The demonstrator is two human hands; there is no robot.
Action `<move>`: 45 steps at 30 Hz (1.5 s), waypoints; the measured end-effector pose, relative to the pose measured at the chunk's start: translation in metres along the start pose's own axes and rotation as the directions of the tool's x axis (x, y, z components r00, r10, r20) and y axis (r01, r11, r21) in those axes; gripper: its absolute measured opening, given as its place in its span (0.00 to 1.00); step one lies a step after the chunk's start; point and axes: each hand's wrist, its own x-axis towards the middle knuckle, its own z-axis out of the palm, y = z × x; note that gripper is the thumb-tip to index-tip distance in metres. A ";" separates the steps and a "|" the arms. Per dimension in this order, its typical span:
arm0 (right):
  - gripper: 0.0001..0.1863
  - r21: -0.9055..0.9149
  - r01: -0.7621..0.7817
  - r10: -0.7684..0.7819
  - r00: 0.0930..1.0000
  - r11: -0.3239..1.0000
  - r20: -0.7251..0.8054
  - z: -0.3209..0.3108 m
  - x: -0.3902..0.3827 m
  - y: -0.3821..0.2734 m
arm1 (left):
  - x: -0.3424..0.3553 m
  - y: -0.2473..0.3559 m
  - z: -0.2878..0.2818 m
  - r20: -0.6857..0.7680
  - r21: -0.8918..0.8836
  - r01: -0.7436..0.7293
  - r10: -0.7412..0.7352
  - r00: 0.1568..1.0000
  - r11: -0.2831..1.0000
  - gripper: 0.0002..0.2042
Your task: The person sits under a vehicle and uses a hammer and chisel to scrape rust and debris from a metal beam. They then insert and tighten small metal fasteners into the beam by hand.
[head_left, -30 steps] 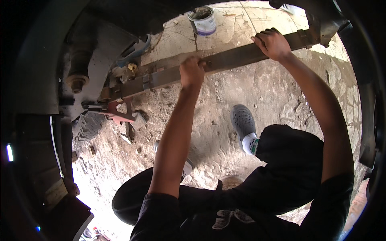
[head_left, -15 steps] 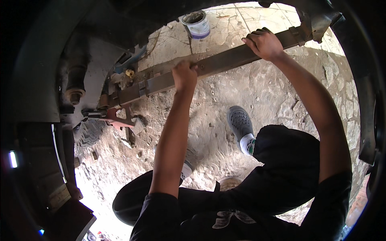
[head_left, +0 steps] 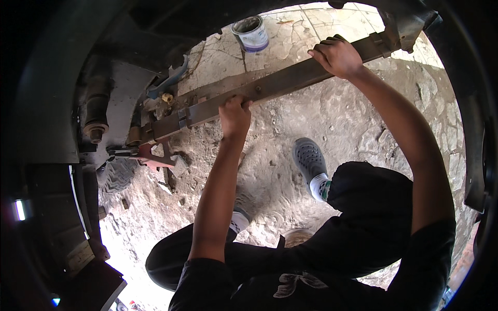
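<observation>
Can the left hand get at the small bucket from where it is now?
Probably not without letting go. The left hand is wrapped on the long metal bar, and the small bucket sits on the ground beyond the bar. Nothing stands between them, but the arm already looks well extended.

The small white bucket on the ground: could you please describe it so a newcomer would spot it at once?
Start at the long rusty flat metal bar that both hands grip under the vehicle. Just beyond its middle, on the cracked stone ground, stands the small white bucket. It is the only round, open-topped container there, with a purple band low down.
</observation>
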 end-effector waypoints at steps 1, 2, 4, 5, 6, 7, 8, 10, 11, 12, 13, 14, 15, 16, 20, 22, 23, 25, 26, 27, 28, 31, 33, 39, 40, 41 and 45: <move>0.26 -0.004 -0.005 0.005 1.000 1.000 0.008 0.001 0.003 -0.001 | 0.006 -0.003 -0.003 0.006 0.016 -0.010 0.010 1.000 1.000 0.05; 0.26 -0.011 -0.006 0.006 1.000 1.000 0.020 -0.001 0.005 -0.004 | 0.012 -0.007 -0.004 0.011 0.029 -0.016 0.016 1.000 0.999 0.05; 0.26 -0.003 -0.046 0.046 0.997 0.999 0.064 -0.004 0.011 -0.016 | 0.037 -0.014 -0.004 -0.022 0.019 0.059 -0.059 0.998 0.998 0.06; 0.27 -0.012 -0.070 0.071 0.994 0.997 0.083 -0.009 0.013 -0.016 | 0.048 -0.012 -0.002 -0.040 0.004 0.087 -0.087 0.995 0.996 0.06; 0.24 0.001 -0.043 0.043 0.998 0.999 0.056 -0.007 0.014 -0.016 | 0.045 -0.013 -0.003 -0.025 0.020 0.074 -0.074 0.997 0.997 0.06; 0.22 0.004 -0.023 0.023 0.999 1.000 0.034 -0.004 0.009 -0.012 | 0.037 -0.010 0.001 -0.004 0.027 0.054 -0.054 0.999 0.998 0.06; 0.20 0.011 -0.007 0.006 1.000 1.000 0.011 -0.004 0.006 -0.010 | 0.029 -0.007 0.003 0.021 0.037 0.033 -0.034 0.999 0.999 0.07; 0.20 -0.008 -0.029 0.029 0.999 1.000 0.036 -0.006 0.003 -0.005 | -0.003 0.000 0.004 -0.038 -0.048 -0.049 0.047 0.998 0.998 0.07; 0.20 -0.009 -0.022 0.022 0.999 1.000 0.028 -0.007 0.003 -0.007 | -0.013 0.000 0.001 -0.069 -0.080 -0.086 0.081 0.994 0.993 0.07; 0.20 -0.012 -0.015 0.016 1.000 1.000 0.020 -0.006 0.003 -0.007 | -0.009 0.000 0.002 -0.055 -0.042 -0.071 0.069 0.996 0.997 0.07; 0.20 -0.022 -0.020 0.020 0.999 1.000 0.024 -0.002 0.005 -0.005 | 0.001 0.002 0.001 -0.043 -0.003 -0.053 0.053 0.998 0.999 0.07; 0.23 -0.017 -0.029 0.029 0.999 0.999 0.031 -0.001 0.006 -0.009 | 0.008 0.001 0.002 -0.029 0.034 -0.023 0.024 0.999 0.999 0.07; 0.25 -0.011 -0.038 0.038 0.999 0.999 0.038 0.000 0.007 -0.011 | 0.017 0.000 0.004 -0.029 -0.010 -0.006 0.006 1.000 1.000 0.07; 0.27 -0.009 -0.042 0.042 0.998 0.999 0.036 -0.001 0.013 -0.014 | 0.032 -0.002 0.004 -0.038 -0.051 0.008 -0.010 0.999 0.999 0.07; 0.27 -0.014 -0.030 0.031 0.999 0.999 0.030 0.003 0.009 -0.007 | 0.038 0.003 0.008 0.035 -0.006 -0.032 0.032 0.999 0.999 0.06; 0.28 -0.005 -0.050 0.050 0.998 0.999 0.035 0.000 0.007 -0.004 | 0.014 0.002 0.009 -0.012 -0.116 -0.058 0.057 0.998 0.992 0.05; 0.28 -0.007 -0.049 0.049 0.998 0.999 0.037 0.001 0.005 -0.003 | 0.005 0.002 0.009 -0.034 -0.168 -0.066 0.061 0.998 0.984 0.05; 0.26 -0.011 -0.040 0.040 0.999 0.999 0.035 0.002 0.005 -0.005 | 0.007 -0.004 0.004 0.017 -0.109 -0.109 0.112 0.994 0.988 0.06; 0.23 -0.012 -0.032 0.032 0.999 0.999 0.031 0.001 0.008 -0.008 | 0.006 -0.006 0.000 0.045 -0.079 -0.129 0.133 0.990 0.988 0.07; 0.21 -0.014 -0.024 0.024 0.999 1.000 0.027 0.001 0.008 -0.010 | 0.012 -0.006 0.001 0.034 -0.057 -0.118 0.120 0.992 0.991 0.07; 0.21 -0.022 -0.026 0.027 0.999 0.999 0.034 0.002 0.008 -0.009 | 0.024 -0.003 0.001 0.019 -0.037 -0.108 0.108 0.994 0.994 0.08; 0.21 -0.024 -0.049 0.050 0.998 0.998 0.033 0.004 0.007 -0.006 | 0.028 0.005 0.003 0.012 -0.011 -0.094 0.095 0.995 0.995 0.08; 0.26 -0.009 -0.069 0.069 0.996 0.998 0.056 0.007 0.004 -0.007 | 0.021 0.008 0.002 0.045 -0.024 -0.075 0.076 0.996 0.997 0.08; 0.27 -0.007 -0.043 0.043 0.999 0.999 0.012 0.004 0.004 -0.004 | 0.009 0.021 -0.007 0.060 -0.195 0.018 -0.006 0.998 0.981 0.09; 0.27 -0.005 -0.033 0.033 0.999 0.999 -0.003 0.003 0.009 -0.005 | 0.013 0.017 -0.006 0.054 -0.201 -0.014 0.025 0.998 0.980 0.09; 0.27 0.007 -0.052 0.052 0.999 0.999 0.012 0.002 0.011 -0.009 | 0.018 0.010 -0.007 0.048 -0.206 -0.046 0.057 0.997 0.977 0.10; 0.27 -0.027 -0.065 0.065 0.998 0.998 0.015 0.000 0.009 -0.004 | 0.005 0.001 -0.005 0.025 -0.187 -0.238 0.247 0.969 0.953 0.10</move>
